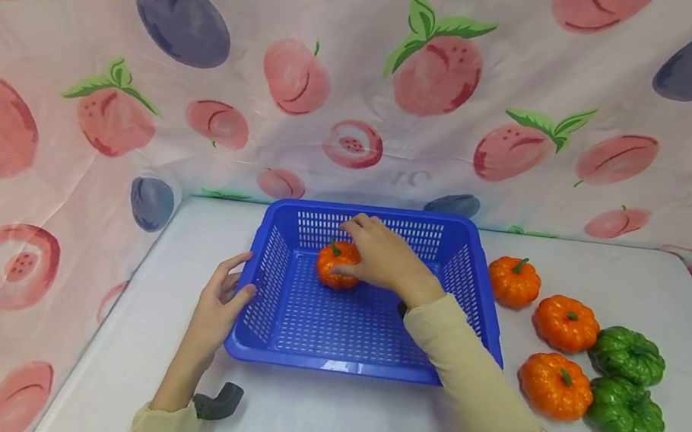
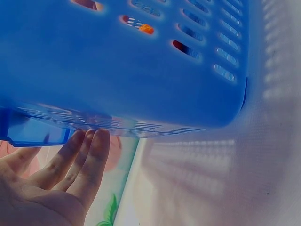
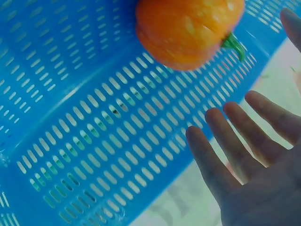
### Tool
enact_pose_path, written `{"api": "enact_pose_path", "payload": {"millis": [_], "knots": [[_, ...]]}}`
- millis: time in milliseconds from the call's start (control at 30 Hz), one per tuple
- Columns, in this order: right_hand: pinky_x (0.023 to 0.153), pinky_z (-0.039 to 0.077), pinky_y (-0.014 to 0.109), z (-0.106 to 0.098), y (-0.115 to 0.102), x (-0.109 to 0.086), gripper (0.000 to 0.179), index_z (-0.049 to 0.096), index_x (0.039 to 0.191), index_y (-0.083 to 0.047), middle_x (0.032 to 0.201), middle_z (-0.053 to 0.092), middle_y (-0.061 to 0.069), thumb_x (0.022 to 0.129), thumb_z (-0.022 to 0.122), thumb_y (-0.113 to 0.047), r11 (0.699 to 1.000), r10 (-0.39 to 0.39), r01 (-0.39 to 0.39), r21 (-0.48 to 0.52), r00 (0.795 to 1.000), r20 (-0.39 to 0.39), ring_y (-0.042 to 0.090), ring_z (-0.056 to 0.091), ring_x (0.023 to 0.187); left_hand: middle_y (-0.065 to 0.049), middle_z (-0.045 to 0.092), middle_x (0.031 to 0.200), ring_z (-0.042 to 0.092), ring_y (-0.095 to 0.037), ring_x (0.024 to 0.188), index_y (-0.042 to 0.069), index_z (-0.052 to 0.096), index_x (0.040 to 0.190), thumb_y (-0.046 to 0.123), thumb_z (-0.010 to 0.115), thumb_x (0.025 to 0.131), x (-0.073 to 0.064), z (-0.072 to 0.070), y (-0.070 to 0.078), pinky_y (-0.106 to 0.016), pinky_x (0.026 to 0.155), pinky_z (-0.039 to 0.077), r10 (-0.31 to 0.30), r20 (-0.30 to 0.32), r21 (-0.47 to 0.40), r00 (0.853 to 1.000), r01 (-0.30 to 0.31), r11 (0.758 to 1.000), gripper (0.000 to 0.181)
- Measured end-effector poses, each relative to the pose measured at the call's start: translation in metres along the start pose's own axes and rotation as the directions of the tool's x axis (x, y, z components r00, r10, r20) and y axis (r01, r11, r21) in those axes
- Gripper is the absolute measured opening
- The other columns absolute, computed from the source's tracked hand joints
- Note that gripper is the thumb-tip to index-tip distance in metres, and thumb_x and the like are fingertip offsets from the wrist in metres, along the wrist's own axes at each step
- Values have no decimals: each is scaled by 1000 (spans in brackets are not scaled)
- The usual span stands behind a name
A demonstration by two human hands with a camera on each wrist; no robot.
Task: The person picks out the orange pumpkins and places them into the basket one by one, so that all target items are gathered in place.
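A blue plastic basket (image 1: pixel 361 327) with slotted walls stands on the white table. One small orange pumpkin (image 1: pixel 337 265) with a green stem is inside it, towards the back left. My right hand (image 1: pixel 377 252) reaches over the basket beside this pumpkin; in the right wrist view its fingers (image 3: pixel 230 141) are spread and apart from the pumpkin (image 3: pixel 186 33). At the basket's left side, my left hand (image 1: pixel 222 302) touches the rim and outer wall. The left wrist view shows its nearly straight fingertips (image 2: pixel 96 146) against the slotted wall (image 2: pixel 117 70).
Right of the basket sit three more orange pumpkins, at the back (image 1: pixel 513 282), middle (image 1: pixel 566 324) and front (image 1: pixel 555 386). Two green pumpkins (image 1: pixel 629 355) lie beside them. A fruit-print cloth (image 1: pixel 360 56) hangs behind the table. A dark bent piece (image 1: pixel 219 402) shows by the left wrist.
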State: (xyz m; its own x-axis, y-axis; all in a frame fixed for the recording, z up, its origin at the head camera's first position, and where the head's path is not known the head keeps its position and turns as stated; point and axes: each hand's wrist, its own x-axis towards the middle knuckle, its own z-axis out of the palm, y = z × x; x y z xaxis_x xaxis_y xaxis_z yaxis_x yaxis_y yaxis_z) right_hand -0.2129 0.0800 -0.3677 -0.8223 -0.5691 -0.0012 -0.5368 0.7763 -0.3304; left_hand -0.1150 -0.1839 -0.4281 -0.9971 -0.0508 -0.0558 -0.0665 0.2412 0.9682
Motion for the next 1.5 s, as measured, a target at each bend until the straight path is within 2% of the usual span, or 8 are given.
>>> {"api": "enact_pose_path", "payload": {"millis": [167,367,467,700,933,1167,1367,1500], "knots": [[110,40,48,-9,1,-9,70,51,141,-3,142,50,17,88,74,-42,999,20,-19,48,999,-29,33,48,131,-20,57,136,59,-35,121,22,40,150,12,55,101,2,-1,-1,-19,85,49,9,13,-9,1000,-9,1000,52],[109,40,49,-19,-3,-15,67,51,142,-7,144,49,15,88,74,-40,998,25,-22,56,998,-60,32,47,132,-19,58,136,59,-33,122,23,40,149,13,54,101,2,-3,1,-31,92,49,0,8,9,1000,0,1000,52],[109,40,49,-23,-5,-20,67,51,142,-6,145,48,15,88,74,-39,998,12,-7,58,996,-84,33,46,134,-18,58,136,59,-32,122,24,41,149,13,55,101,1,-4,1,-33,93,49,-7,-2,13,1000,7,1000,52],[109,41,50,-32,1,-37,66,51,142,-6,146,47,14,89,74,-37,999,9,-3,45,990,-142,32,45,135,-20,57,137,59,-34,122,22,40,150,13,55,101,0,-1,1,-21,87,49,5,12,-10,1000,-5,1000,52],[104,45,50,-43,12,-51,66,50,142,-6,144,49,15,88,74,-37,1000,5,-2,18,979,-205,32,47,133,-19,57,136,60,-33,121,23,40,150,12,54,101,-1,0,1,-28,90,50,2,2,-3,1000,-2,1000,52],[101,46,53,-49,24,-63,65,50,142,-9,141,51,13,88,75,-36,1000,28,-27,6,972,-234,33,49,129,-20,58,135,60,-34,120,21,41,149,10,56,100,-1,0,-2,-22,85,51,15,-5,-30,1000,-15,999,52],[104,44,53,-53,34,-69,64,52,140,-8,138,53,12,87,76,-35,999,33,-40,-23,967,-253,33,49,127,-20,57,136,59,-34,121,21,40,149,13,56,101,-1,0,-2,-22,87,50,23,2,-21,1000,-23,1000,51],[104,43,54,-54,41,-73,65,51,141,-8,140,51,14,88,75,-35,997,63,-69,-16,967,-248,34,48,128,-20,57,137,59,-34,122,21,40,149,13,56,101,0,-2,-2,-20,87,49,18,6,-30,1000,-18,999,52]]}}
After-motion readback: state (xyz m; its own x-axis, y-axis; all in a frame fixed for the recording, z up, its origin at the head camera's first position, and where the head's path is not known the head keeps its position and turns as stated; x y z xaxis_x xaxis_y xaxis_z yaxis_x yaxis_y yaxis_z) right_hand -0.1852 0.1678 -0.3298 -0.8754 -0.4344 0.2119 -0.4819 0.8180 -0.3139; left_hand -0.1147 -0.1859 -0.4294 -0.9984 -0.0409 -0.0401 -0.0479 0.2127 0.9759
